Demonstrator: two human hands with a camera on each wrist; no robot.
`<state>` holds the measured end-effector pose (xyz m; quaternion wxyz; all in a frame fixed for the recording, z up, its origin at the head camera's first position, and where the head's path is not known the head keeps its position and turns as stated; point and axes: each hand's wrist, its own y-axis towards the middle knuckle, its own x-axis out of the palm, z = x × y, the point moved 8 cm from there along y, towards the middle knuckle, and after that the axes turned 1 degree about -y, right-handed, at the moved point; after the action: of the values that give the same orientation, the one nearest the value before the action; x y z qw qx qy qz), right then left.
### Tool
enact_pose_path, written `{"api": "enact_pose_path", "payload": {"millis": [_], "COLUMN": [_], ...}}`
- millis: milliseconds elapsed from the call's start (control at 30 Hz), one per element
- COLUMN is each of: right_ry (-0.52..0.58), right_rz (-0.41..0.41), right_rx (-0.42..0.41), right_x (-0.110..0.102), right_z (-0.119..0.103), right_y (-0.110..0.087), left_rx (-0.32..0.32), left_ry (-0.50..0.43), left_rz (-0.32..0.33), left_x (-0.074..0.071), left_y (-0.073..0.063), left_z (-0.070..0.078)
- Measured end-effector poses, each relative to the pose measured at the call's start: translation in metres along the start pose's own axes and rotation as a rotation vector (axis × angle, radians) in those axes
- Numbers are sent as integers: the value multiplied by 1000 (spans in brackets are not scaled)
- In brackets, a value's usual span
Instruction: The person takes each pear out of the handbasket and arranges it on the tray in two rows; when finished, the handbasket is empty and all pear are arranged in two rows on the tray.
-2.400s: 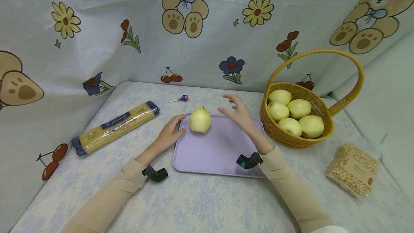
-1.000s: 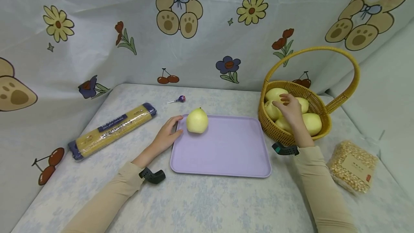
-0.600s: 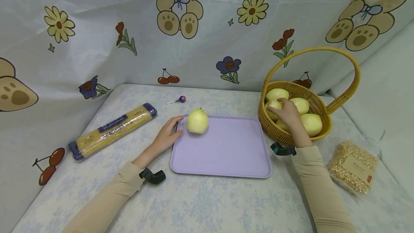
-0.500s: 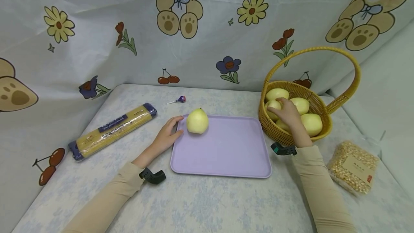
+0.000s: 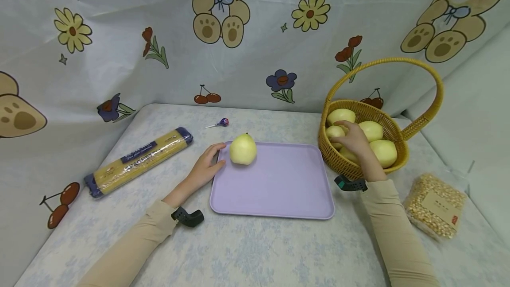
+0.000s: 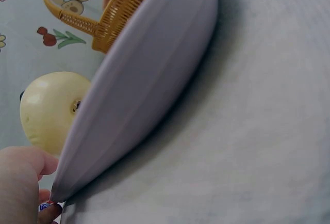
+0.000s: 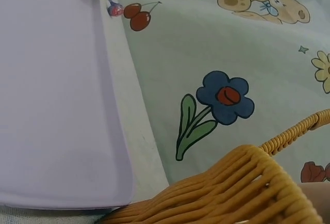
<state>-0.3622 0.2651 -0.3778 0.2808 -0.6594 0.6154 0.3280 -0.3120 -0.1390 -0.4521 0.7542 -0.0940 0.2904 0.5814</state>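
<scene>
My left hand (image 5: 205,166) holds the left edge of a lilac tray (image 5: 275,185), thumb over the rim and fingers outside it. One pale yellow-green pear (image 5: 243,149) stands upright in the tray's far left corner, just beyond that thumb; the left wrist view also shows the pear (image 6: 54,110). Inside the wicker basket (image 5: 360,172) at the right, my right hand (image 5: 356,140) has its thumb and fingers round a pear (image 5: 334,132) on the basket's left side. Several more pears lie around it. In the right wrist view the basket wall (image 7: 227,188) hides this hand's fingers.
The basket's tall handle (image 5: 398,60) arches above the pears. A spaghetti packet (image 5: 139,161) lies left of the tray, and a lollipop (image 5: 224,122) lies behind it. At the right sits a bag of corn kernels (image 5: 434,207). A printed cloth (image 5: 247,70) hangs behind the table.
My right hand has moved from above the tray to the right, down into the basket and onto a pear. The left hand stays at the tray's edge.
</scene>
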Motion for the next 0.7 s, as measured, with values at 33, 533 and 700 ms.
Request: {"api": "enact_pose_path", "payload": {"millis": [33, 533, 700], "right_ry": [-2, -47, -23], "right_rz": [4, -3, 25], "right_rx": [-4, 75, 62], "right_x": [0, 0, -1], "right_z": [0, 6, 6], "right_y": [0, -1, 0], "left_rx": [-2, 3, -6], "left_ry": [0, -13, -10], "left_rz": [-1, -6, -7], "left_x": [0, 0, 0], "left_y": [0, 0, 0], "left_z": [0, 1, 0]}}
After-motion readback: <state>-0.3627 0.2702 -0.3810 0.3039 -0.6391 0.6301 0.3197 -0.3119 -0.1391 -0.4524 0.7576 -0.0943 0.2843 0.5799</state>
